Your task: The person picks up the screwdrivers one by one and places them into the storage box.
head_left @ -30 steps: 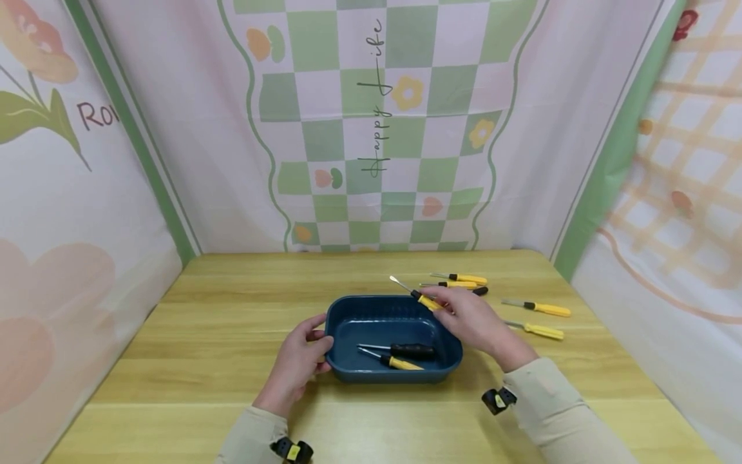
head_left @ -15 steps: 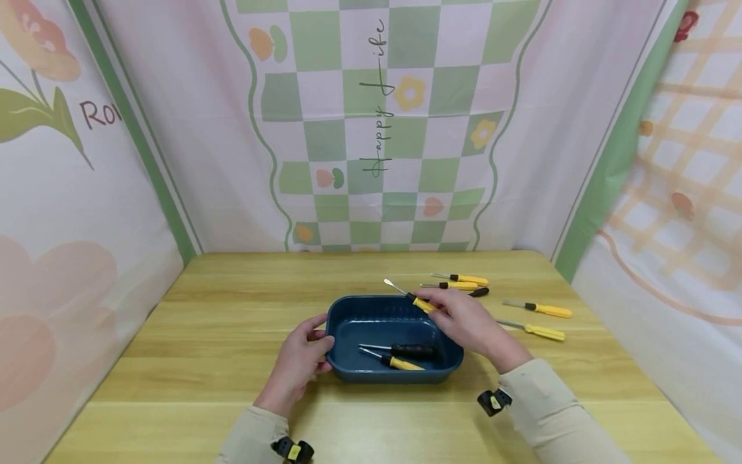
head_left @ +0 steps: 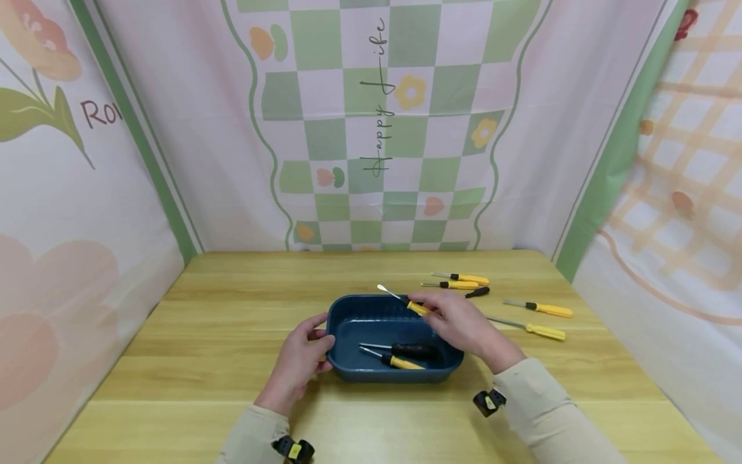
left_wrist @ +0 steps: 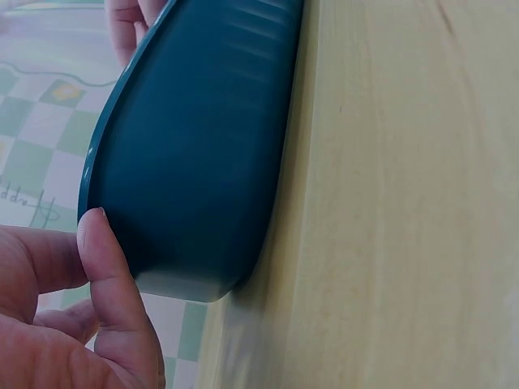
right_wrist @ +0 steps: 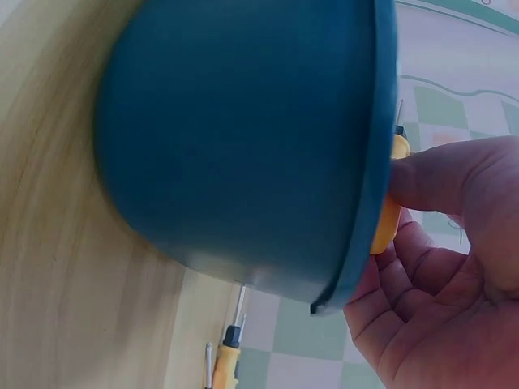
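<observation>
A dark blue rectangular tray stands on the wooden table. My left hand grips its left end, thumb at the rim, as the left wrist view also shows. Over the tray's back right part, my right hand holds a screwdriver by its yellow handle, the metal blade pointing up and left past the back rim. Inside the tray lie a black-handled screwdriver and a yellow-handled one, side by side. In the right wrist view the tray wall hides part of the held handle.
Right of and behind the tray lie more screwdrivers: two yellow-handled ones, a rear one and one before it, a partly hidden black handle, and two further yellow-handled ones. Printed curtains enclose the table.
My right hand has moved a little left over the tray with the yellow-handled screwdriver, whose tip has sunk slightly. My left hand and the tray have stayed put.
</observation>
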Tool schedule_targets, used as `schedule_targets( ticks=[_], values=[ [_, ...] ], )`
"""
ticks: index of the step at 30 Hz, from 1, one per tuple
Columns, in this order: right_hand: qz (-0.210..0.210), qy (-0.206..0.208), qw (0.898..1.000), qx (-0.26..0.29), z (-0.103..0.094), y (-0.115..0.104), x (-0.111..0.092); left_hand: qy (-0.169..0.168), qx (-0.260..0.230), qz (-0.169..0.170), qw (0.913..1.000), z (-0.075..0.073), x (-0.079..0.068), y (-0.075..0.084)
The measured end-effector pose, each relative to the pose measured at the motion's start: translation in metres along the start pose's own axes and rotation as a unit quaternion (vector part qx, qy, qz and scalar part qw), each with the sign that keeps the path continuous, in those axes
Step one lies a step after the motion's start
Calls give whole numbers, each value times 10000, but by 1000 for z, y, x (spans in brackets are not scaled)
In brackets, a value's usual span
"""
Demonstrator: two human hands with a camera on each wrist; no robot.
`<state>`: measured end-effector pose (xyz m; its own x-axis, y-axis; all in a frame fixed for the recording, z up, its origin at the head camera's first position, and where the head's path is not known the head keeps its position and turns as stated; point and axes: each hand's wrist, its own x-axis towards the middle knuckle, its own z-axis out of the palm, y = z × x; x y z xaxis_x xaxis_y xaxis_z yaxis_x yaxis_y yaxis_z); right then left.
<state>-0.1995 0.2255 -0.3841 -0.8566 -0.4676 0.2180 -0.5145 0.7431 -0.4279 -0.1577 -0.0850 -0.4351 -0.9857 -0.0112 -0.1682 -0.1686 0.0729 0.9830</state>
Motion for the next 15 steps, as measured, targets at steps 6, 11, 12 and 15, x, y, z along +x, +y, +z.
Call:
schedule_targets(
  ticks=[6, 11, 12, 15],
  values=[
    [-99, -29, 9999, 28, 3, -3, 1, -14, 7, 5, 10000, 0, 0, 1],
    [-101, -67, 9999, -30, 6, -4, 3, -12, 0, -5, 10000, 0, 0, 1],
    [-83, -80, 9999, -39, 6, -5, 3, -11, 2, -8, 10000, 0, 0, 1],
    [-24, -135, 9999, -14, 7, -5, 3, -11, 11, -9, 10000, 0, -1, 2]
  ],
)
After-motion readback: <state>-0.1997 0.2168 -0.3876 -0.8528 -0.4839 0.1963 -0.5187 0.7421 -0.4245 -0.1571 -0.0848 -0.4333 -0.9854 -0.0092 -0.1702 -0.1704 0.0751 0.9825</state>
